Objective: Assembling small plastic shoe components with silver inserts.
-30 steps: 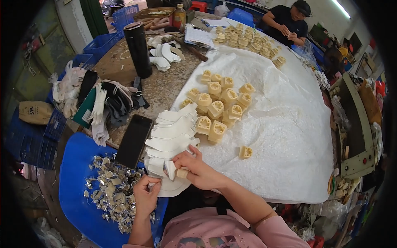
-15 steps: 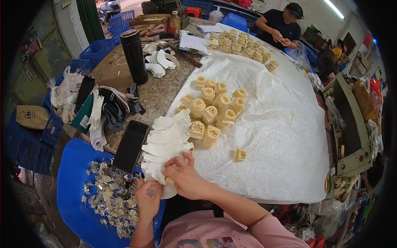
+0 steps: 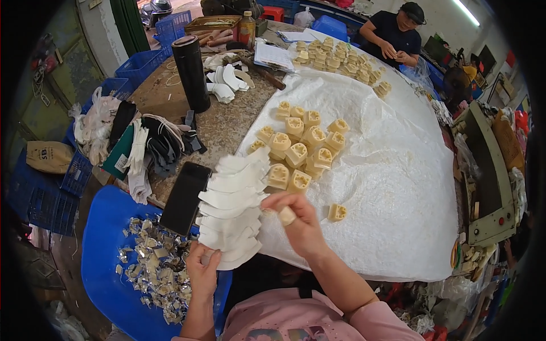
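Observation:
My left hand (image 3: 202,274) pinches the near edge of a row of overlapping white curved strips (image 3: 232,199), thumb on top. My right hand (image 3: 300,227) is just right of the strips, fingers bent and slightly blurred. A small cream patch shows at its thumb; whether that is a thumb cover or a loose piece is unclear. Under its fingertips, something yellowish is mostly hidden by the strips. Beyond, a cluster of cream arch-topped blocks (image 3: 296,154) with hollowed faces rests on a white sheet (image 3: 392,187). A single cream block (image 3: 337,212) lies apart, to the right.
A black phone (image 3: 185,198) lies left of the strips, above a blue tub (image 3: 102,256) of shiny scraps. A dark flask (image 3: 191,74) stands farther back, near more white strips (image 3: 227,79). A co-worker (image 3: 392,40) handles something at the far side, behind more cream blocks (image 3: 335,57).
My right hand has lifted off the near strips and moved right and away from me. My left hand has shifted slightly and now grips their near edge. The view has turned slightly.

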### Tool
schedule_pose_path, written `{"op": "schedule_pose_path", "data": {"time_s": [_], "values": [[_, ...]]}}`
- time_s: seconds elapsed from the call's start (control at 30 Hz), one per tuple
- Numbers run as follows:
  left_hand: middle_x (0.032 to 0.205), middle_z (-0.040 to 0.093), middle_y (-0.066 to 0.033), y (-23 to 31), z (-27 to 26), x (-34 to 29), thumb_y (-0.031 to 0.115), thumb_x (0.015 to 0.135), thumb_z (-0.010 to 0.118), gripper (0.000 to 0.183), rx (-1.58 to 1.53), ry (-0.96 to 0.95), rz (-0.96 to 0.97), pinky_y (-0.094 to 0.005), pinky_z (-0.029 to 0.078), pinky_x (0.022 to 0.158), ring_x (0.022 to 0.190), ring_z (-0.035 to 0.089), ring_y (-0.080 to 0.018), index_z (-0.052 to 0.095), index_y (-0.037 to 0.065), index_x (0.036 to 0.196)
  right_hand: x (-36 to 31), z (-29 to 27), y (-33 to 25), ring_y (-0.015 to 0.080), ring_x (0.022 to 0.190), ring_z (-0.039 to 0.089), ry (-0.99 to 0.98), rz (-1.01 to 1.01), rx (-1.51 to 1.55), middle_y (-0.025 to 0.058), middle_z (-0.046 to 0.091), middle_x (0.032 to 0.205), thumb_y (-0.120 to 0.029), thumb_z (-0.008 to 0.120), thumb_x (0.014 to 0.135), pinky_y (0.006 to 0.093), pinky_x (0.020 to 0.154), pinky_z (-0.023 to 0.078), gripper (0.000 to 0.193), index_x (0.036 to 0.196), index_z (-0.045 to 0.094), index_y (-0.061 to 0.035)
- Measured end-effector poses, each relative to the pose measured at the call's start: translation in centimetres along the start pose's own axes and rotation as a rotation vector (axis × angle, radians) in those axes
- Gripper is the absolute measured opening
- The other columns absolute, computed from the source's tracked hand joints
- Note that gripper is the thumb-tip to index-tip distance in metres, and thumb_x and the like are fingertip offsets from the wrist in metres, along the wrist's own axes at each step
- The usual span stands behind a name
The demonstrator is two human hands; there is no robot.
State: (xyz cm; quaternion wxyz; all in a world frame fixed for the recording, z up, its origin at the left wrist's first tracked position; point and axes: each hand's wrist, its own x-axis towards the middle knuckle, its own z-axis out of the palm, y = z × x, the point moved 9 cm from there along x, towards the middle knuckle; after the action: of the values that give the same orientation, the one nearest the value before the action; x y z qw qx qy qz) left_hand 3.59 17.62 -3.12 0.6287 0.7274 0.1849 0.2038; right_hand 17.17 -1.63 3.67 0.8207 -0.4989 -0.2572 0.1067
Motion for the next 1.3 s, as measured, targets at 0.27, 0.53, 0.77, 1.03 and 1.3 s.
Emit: {"op": "schedule_pose_path", "data": {"time_s": [0.27,0.53,0.77,1.03,1.3], "values": [[0.098,0.064,-0.0051,-2.4,-0.4,-0.5,-0.001,0.078,0.066,0.02,-0.168,0.014,-0.21,-0.0267,0.045,0.08,0.09,0.058,-0.0115,0.065,-0.001,0.098,0.2,3.0,-3.3,0.0283,0.105,0.05,-0.226,-0.182,-0.746,0.0122,0.056,0.11,-0.011,0.059,0.087,0.0383,0.093,0.038,0.021,0.107,0.054,-0.0042],[0.085,0.055,-0.0056,-2.0,-0.8,-0.1,0.001,0.074,0.067,0.014,0.004,0.007,-0.122,-0.0268,0.042,0.07,0.078,0.054,-0.0147,0.065,-0.002,0.088,-1.7,9.3,4.0,0.0256,0.1,0.048,-0.455,-0.296,-1.217,0.0053,0.056,0.101,0.002,0.062,0.061,0.046,0.092,0.03,0.046,0.105,0.06,-0.0087],[0.085,0.055,-0.0068,-1.9,-0.9,0.3,-0.001,0.074,0.065,0.007,0.04,-0.002,-0.063,-0.0265,0.041,0.073,0.081,0.054,-0.0166,0.063,-0.001,0.08,1.1,1.1,0.8,0.02,0.086,0.055,0.126,-0.016,-0.321,0.0056,0.057,0.091,-0.005,0.06,0.084,0.033,0.079,0.044,0.009,0.091,0.054,-0.0045],[0.109,0.049,-0.012,-1.7,-1.5,-0.1,0.005,0.081,0.056,0.046,-0.322,0.202,-0.068,-0.0315,0.036,0.088,0.102,0.048,-0.0205,0.043,-0.003,0.124,-0.7,-5.6,-4.5,0.0131,0.08,0.058,0.282,0.095,-0.295,0.0046,0.062,0.089,-0.006,0.068,0.08,0.0275,0.074,0.047,0.021,0.095,0.055,-0.0023],[0.093,0.052,-0.0135,9.6,7.9,-3.1,0.019,0.087,0.048,0.035,0.224,-0.288,0.377,-0.0313,0.04,0.069,0.08,0.05,-0.0208,0.055,-0.008,0.107,-4.3,-2.3,-5.4,0.0228,0.074,0.052,-0.154,-0.06,-0.72,0.003,0.055,0.077,-0.003,0.067,0.074,0.0352,0.079,0.037,0.021,0.093,0.062,-0.0088]]}}
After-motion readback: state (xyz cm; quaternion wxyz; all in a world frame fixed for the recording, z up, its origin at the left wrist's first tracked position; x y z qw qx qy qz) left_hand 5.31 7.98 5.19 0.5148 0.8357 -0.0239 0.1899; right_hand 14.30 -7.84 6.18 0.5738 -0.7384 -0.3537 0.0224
